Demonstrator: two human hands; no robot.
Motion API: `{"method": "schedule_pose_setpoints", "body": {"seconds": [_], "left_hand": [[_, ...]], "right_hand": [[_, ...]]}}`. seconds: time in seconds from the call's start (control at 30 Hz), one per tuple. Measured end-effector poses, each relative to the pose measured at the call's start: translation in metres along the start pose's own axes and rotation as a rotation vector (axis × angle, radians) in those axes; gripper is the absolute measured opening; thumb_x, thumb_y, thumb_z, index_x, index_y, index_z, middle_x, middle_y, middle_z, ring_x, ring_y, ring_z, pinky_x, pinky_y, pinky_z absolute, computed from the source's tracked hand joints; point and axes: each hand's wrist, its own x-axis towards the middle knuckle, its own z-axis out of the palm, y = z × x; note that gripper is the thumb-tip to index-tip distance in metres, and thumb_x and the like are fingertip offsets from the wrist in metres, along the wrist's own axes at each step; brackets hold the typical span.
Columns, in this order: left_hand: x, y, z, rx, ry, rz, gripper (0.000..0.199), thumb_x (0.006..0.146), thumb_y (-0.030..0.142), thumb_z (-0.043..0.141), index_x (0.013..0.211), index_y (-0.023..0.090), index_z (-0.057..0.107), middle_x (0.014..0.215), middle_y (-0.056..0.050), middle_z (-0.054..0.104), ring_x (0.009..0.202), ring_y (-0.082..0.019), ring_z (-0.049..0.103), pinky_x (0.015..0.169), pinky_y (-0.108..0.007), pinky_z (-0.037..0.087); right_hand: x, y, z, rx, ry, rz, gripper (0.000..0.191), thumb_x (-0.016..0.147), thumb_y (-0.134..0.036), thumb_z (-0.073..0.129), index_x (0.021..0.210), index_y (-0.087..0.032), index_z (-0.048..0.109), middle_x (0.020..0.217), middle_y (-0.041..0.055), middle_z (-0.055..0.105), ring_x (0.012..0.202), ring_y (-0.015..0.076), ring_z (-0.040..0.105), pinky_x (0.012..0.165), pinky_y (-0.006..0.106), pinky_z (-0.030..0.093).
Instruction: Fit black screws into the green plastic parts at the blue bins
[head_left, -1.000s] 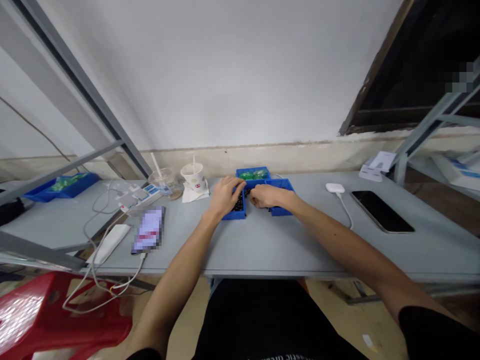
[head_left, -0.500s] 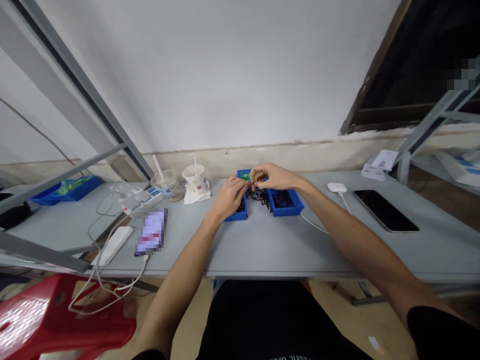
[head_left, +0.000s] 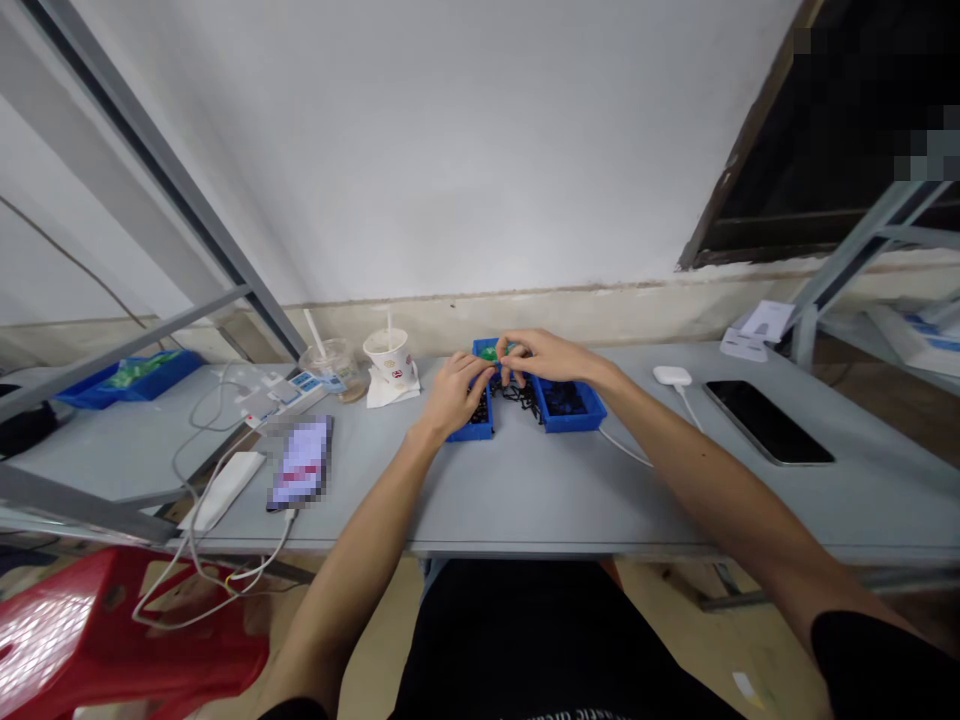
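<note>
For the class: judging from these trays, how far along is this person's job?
Roughly midway, at a guess. Done: a black tangle already lies between the trays, and the right tray holds loose black pieces. In hand: the left hand and right hand meet near a green piece. Left: black pieces remain in the left tray, and the rear tray sits behind the hands.

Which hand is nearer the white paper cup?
Left. The left hand is to the right of the cup, over a blue bin; the right hand is farther right, beyond the left hand.
</note>
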Motion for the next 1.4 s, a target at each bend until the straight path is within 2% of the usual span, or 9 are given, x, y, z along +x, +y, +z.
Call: {"method": "schedule_pose_setpoints", "body": {"seconds": [0.2,0.4,0.57,0.67,0.8,0.93,1.07,1.23,1.4], "left_hand": [[0.000,0.000,0.001,0.042,-0.001,-0.062,0.038,0.112,0.038,0.041,0.106,0.019,0.073,0.096,-0.009,0.074,0.094,-0.024,0.061,0.089,-0.041,0.052],[0.000,0.001,0.002,0.045,-0.017,-0.053,0.039,0.112,0.039,0.039,0.106,0.021,0.073,0.100,-0.008,0.074,0.095,-0.024,0.063,0.090,-0.041,0.053],[0.000,0.001,0.003,0.045,-0.016,-0.042,0.038,0.112,0.037,0.041,0.107,0.019,0.074,0.101,-0.009,0.074,0.095,-0.024,0.063,0.090,-0.040,0.053],[0.000,0.000,0.004,0.049,-0.027,-0.037,0.037,0.112,0.036,0.042,0.107,0.019,0.074,0.100,-0.009,0.074,0.095,-0.023,0.063,0.090,-0.039,0.052],[0.000,-0.001,0.004,0.052,-0.032,-0.031,0.035,0.112,0.035,0.042,0.105,0.019,0.073,0.101,-0.008,0.074,0.096,-0.024,0.063,0.091,-0.039,0.052],[0.000,-0.001,0.002,0.069,-0.022,-0.047,0.038,0.112,0.038,0.040,0.104,0.020,0.073,0.099,-0.009,0.074,0.095,-0.024,0.063,0.090,-0.040,0.052],[0.001,-0.001,0.002,0.073,-0.019,-0.051,0.039,0.112,0.039,0.039,0.105,0.020,0.073,0.099,-0.009,0.074,0.095,-0.024,0.063,0.090,-0.040,0.052],[0.000,-0.001,0.002,0.072,-0.026,-0.054,0.039,0.112,0.039,0.040,0.105,0.020,0.073,0.099,-0.008,0.074,0.095,-0.024,0.063,0.090,-0.040,0.052],[0.000,-0.003,0.004,0.076,-0.024,-0.057,0.036,0.111,0.037,0.042,0.106,0.020,0.073,0.099,-0.008,0.074,0.095,-0.025,0.063,0.089,-0.040,0.052]], "right_hand": [[0.000,0.000,0.000,-0.079,0.039,-0.027,0.014,0.095,-0.035,0.061,0.101,-0.022,0.056,0.085,0.0017,0.072,0.071,0.0149,0.062,0.071,0.030,0.048],[0.002,-0.007,0.001,-0.341,0.083,-0.034,0.026,0.102,-0.032,0.050,0.082,-0.020,0.061,0.076,0.0019,0.068,0.070,0.0142,0.058,0.073,0.030,0.041],[0.002,-0.004,0.001,-0.375,0.095,-0.083,0.009,0.097,-0.029,0.061,0.095,-0.021,0.061,0.082,0.0005,0.069,0.075,0.0154,0.059,0.072,0.028,0.039],[0.003,0.000,0.000,-0.437,0.073,-0.076,0.019,0.102,-0.031,0.052,0.090,-0.020,0.062,0.081,0.0019,0.069,0.077,0.0168,0.060,0.075,0.029,0.038],[0.002,0.003,0.000,-0.404,0.040,-0.092,0.023,0.096,-0.035,0.065,0.115,-0.022,0.060,0.097,0.0034,0.073,0.086,0.0189,0.062,0.077,0.029,0.039],[0.001,0.002,0.000,-0.512,0.056,-0.060,0.016,0.103,-0.033,0.054,0.098,-0.020,0.064,0.085,0.0037,0.070,0.079,0.0186,0.059,0.075,0.030,0.037],[0.000,-0.001,-0.001,-0.430,0.038,-0.107,0.021,0.098,-0.032,0.064,0.117,-0.022,0.062,0.102,0.0042,0.074,0.090,0.0186,0.063,0.079,0.029,0.040],[0.000,-0.002,-0.002,-0.527,0.056,-0.088,0.023,0.104,-0.032,0.051,0.089,-0.020,0.065,0.079,0.0015,0.067,0.073,0.0165,0.055,0.072,0.030,0.035],[-0.001,-0.001,-0.002,-0.393,0.066,-0.115,0.017,0.100,-0.033,0.058,0.112,-0.023,0.065,0.094,0.0018,0.072,0.083,0.0172,0.060,0.078,0.029,0.039]]}}
